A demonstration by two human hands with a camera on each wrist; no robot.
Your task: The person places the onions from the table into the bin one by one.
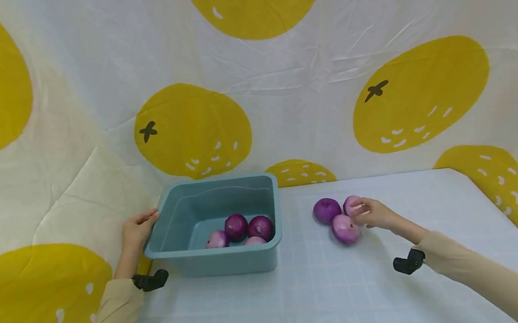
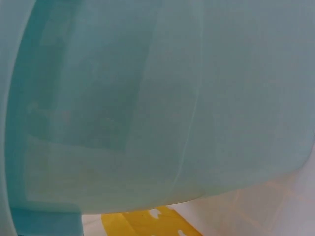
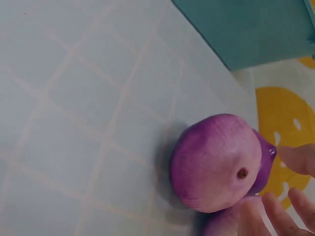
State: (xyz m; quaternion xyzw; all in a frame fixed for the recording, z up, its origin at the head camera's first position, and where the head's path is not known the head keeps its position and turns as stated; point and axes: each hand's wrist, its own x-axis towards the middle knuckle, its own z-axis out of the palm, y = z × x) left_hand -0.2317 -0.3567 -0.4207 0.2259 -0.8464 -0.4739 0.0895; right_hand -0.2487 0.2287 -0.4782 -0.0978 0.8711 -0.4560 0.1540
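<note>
A blue-green plastic tub [image 1: 231, 262] stands on the left of the table with several red onions [image 1: 236, 227] inside. My left hand [image 1: 138, 231] holds its left rim; the left wrist view shows only the tub's side [image 2: 147, 108], not the hand. On the table to the right, three more red onions lie close together: a dark one [image 1: 326, 210], a paler front one [image 1: 345, 229] and a back one [image 1: 351, 204], partly covered by my right hand [image 1: 375, 215]. In the right wrist view, my thumb [image 3: 300, 158] and fingers stand apart around the back onion [image 3: 226, 223].
A pale checked cloth [image 1: 319, 296] covers the table. Behind it and to the left hangs a white cloth [image 1: 291, 111] printed with big yellow fruit. The tub's back edge is near this hanging cloth.
</note>
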